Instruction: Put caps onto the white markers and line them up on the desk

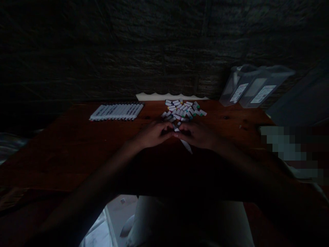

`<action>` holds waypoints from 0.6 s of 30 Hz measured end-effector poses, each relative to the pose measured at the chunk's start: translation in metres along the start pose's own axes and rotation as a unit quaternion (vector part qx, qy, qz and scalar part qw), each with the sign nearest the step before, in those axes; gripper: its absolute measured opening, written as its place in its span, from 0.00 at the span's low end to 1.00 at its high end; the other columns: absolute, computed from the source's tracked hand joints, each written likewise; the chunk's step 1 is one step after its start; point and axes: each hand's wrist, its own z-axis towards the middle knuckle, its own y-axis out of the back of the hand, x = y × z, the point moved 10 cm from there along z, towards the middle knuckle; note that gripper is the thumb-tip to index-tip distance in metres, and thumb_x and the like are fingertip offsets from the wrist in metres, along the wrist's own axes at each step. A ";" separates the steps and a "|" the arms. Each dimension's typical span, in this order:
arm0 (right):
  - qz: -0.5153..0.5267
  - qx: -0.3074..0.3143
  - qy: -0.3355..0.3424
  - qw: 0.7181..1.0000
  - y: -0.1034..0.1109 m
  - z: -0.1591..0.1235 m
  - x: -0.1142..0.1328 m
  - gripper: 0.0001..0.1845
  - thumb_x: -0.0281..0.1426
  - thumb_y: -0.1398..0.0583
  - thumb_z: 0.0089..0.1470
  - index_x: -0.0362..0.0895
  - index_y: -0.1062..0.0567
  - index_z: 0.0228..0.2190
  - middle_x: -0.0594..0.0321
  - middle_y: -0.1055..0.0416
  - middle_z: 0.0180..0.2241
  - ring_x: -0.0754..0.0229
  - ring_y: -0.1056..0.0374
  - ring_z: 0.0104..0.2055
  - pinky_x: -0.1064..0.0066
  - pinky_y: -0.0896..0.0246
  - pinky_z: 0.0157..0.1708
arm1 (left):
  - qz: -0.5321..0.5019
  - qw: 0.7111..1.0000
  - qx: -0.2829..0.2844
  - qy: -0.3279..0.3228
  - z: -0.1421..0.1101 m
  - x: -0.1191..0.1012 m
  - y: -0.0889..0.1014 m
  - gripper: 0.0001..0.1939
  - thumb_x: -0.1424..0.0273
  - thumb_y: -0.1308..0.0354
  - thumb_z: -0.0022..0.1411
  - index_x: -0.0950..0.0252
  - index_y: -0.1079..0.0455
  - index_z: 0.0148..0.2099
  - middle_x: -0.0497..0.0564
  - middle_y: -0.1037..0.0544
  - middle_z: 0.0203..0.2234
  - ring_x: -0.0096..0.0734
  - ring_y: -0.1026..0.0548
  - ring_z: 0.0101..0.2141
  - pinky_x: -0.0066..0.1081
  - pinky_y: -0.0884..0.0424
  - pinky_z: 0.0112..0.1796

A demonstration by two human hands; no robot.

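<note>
My left hand [155,133] and my right hand [197,134] meet over the middle of the wooden table. Their fingertips are closed around a slim white marker [186,145], which lies slantwise between them with its lower end pointing toward me. Part of the marker is hidden by the fingers. Just beyond my fingers is a loose pile of short white marker caps [182,109] with coloured ends. To the left, several white markers [117,112] lie side by side in a neat row. The light is dim, so fine details do not show.
Two clear plastic cases [259,85] with white labels stand at the back right, one seeming to hold something white. A white scalloped strip [169,97] leans on the dark wall [164,51]. The wooden table [64,147] ends close to my lap.
</note>
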 end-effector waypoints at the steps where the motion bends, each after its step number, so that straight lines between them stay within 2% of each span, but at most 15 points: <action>1: -0.002 -0.004 0.002 1.000 0.000 0.000 0.000 0.17 0.43 0.45 0.61 0.42 0.27 0.32 0.63 0.28 0.29 0.63 0.36 0.31 0.71 0.48 0.32 | -0.002 1.000 0.002 0.001 0.000 0.000 0.000 0.13 0.62 0.46 0.65 0.64 0.28 0.45 0.50 0.24 0.32 0.32 0.26 0.33 0.30 0.34 0.33; 7: 0.005 0.003 -0.016 1.000 -0.002 0.000 -0.004 0.16 0.41 0.44 0.61 0.42 0.27 0.31 0.64 0.29 0.27 0.64 0.37 0.28 0.72 0.50 0.30 | -0.006 1.000 0.003 -0.005 0.001 -0.003 0.000 0.13 0.62 0.45 0.64 0.66 0.29 0.45 0.51 0.24 0.32 0.33 0.26 0.33 0.31 0.34 0.33; 18: -0.012 -0.009 -0.017 1.000 0.001 0.000 -0.003 0.15 0.41 0.43 0.60 0.42 0.26 0.33 0.63 0.28 0.28 0.63 0.35 0.30 0.71 0.48 0.32 | 0.005 1.000 0.003 -0.005 0.001 -0.002 -0.001 0.14 0.61 0.46 0.65 0.65 0.29 0.45 0.51 0.24 0.32 0.32 0.27 0.33 0.31 0.34 0.33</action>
